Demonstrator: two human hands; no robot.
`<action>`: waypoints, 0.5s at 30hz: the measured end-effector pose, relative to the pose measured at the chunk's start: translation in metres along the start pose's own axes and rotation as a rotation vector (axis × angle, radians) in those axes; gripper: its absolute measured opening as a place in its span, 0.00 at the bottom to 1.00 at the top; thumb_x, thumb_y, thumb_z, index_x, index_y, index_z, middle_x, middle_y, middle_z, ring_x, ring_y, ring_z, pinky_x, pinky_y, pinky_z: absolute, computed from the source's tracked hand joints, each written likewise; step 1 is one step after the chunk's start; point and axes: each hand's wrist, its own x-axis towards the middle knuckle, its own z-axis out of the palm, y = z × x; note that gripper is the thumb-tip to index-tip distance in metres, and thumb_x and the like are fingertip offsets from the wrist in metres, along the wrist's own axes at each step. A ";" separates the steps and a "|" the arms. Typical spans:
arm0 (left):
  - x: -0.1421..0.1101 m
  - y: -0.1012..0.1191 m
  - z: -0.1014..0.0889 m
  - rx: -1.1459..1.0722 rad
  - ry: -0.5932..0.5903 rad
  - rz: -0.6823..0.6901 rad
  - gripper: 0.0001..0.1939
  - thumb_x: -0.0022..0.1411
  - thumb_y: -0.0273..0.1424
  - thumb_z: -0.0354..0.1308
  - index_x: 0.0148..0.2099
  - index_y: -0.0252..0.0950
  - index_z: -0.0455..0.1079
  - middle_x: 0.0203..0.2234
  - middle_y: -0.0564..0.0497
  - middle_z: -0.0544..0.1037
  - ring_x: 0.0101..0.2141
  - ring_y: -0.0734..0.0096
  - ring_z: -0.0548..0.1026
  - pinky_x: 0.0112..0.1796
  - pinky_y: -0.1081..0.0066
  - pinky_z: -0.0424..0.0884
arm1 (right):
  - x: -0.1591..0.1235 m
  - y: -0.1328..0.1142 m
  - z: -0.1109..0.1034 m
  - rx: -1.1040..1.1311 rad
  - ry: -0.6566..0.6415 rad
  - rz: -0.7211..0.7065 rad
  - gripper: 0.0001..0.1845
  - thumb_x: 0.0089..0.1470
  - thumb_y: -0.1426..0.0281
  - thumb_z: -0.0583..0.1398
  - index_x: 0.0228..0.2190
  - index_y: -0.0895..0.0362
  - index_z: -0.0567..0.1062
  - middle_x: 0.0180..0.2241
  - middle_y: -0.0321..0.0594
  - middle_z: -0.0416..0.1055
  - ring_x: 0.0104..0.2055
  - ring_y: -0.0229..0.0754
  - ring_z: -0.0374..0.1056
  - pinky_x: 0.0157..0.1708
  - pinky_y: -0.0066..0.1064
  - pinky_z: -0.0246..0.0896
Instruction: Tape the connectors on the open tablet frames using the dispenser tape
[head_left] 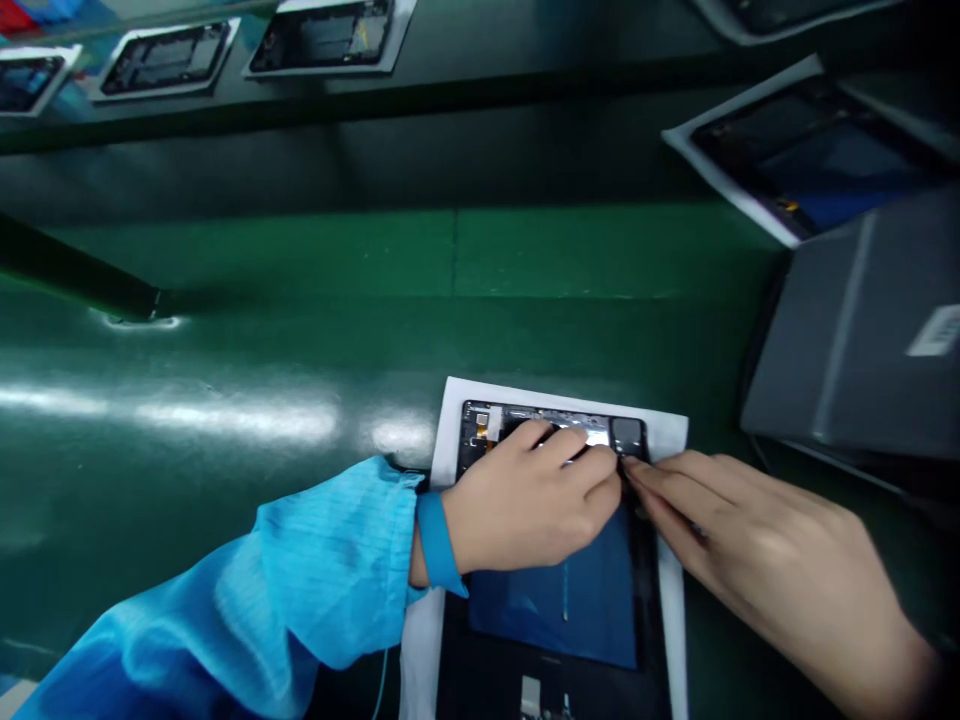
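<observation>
An opened tablet (480, 680), its inner parts exposed, lies on a white sheet (421, 660) at the bottom middle. A large dark-blue battery panel (555, 610) fills its centre. My left hand (529, 500), wearing a blue wristband (439, 545), lies across the tablet's upper part with its fingers curled down. My right hand (757, 550) comes in from the right, thumb and fingers pressed together at the tablet's upper right side, just below a dark square part (627, 433). The fingertips of both hands nearly meet there. Whatever they grip is hidden or too small to name.
A green work surface (300, 400) spreads around the tablet. To the right stands a dark grey box (855, 340) with a white label, near another opened tablet (817, 150). Several more lie on a raised ledge (480, 60) at the back. A dark post (82, 270) rises at left.
</observation>
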 end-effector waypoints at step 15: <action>0.026 -0.013 -0.011 -0.201 0.011 -0.096 0.16 0.64 0.31 0.54 0.53 0.34 0.65 0.46 0.43 0.73 0.46 0.58 0.70 0.47 0.57 0.67 | -0.031 0.004 0.008 0.197 0.021 0.332 0.19 0.62 0.66 0.53 0.52 0.59 0.69 0.39 0.44 0.72 0.40 0.44 0.65 0.40 0.36 0.57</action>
